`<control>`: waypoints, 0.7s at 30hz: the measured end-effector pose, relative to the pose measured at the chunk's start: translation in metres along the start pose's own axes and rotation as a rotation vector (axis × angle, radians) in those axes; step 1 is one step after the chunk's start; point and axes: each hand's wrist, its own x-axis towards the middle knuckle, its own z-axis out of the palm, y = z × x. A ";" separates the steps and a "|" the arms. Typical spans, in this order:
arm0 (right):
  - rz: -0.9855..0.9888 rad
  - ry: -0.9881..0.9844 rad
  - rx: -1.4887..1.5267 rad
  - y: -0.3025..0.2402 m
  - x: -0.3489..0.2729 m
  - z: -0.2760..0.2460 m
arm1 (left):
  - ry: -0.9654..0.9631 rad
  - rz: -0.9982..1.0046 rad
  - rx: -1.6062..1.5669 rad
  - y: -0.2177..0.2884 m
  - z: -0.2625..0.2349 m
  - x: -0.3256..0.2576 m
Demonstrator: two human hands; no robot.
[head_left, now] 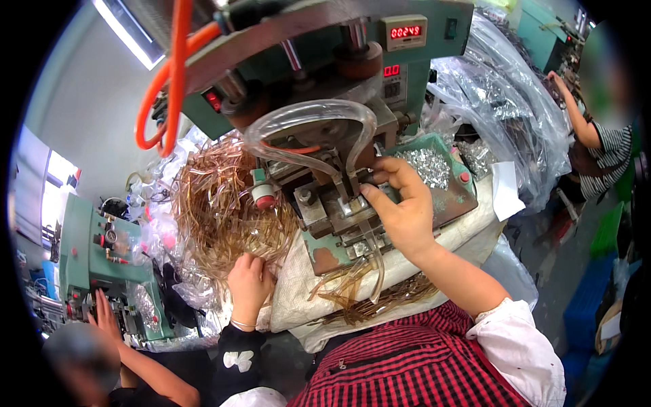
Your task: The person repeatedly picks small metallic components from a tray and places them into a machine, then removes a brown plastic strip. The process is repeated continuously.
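My right hand [410,214] is at the die of a green bench press [319,203], thumb and forefinger closed around something small that I cannot make out. A thick clear plastic loop [308,108] arches over the die, its two ends coming down beside my fingertips. From the front of the die hangs a clear strip [373,261]. My left hand [249,281] rests at the near edge of a big heap of brownish see-through plastic strips [220,197]. Its fingers curl inward, and what they hold, if anything, is hidden.
Left of the die is a red push button [264,197]. A green tray of small shiny metal pieces [427,166] stands at the right. White sacking [291,298] covers the near edge, with more strips on it. Co-workers sit at the far left and right. An orange hose [178,74] hangs upper left.
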 end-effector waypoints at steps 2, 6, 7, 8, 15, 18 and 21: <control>0.069 0.055 0.103 0.003 -0.002 -0.003 | 0.047 -0.087 -0.099 0.001 0.004 0.023; 0.255 -0.022 0.348 -0.015 -0.004 0.009 | 0.125 -0.292 -0.139 -0.009 -0.008 0.027; 0.229 -0.057 0.292 -0.014 -0.003 0.014 | 0.153 -0.311 -0.175 -0.011 -0.012 0.025; 0.239 -0.053 0.342 -0.016 -0.006 0.016 | 0.168 -0.337 -0.208 -0.014 -0.017 0.020; 0.140 -0.239 -0.002 -0.049 -0.012 -0.022 | -0.338 -0.261 0.113 0.016 -0.016 -0.012; 0.041 -0.156 -0.153 -0.010 -0.001 -0.038 | -0.253 -0.319 0.173 0.002 0.000 -0.030; 0.162 -0.090 -0.522 0.014 -0.012 -0.087 | -0.063 -0.411 0.042 0.006 -0.026 -0.025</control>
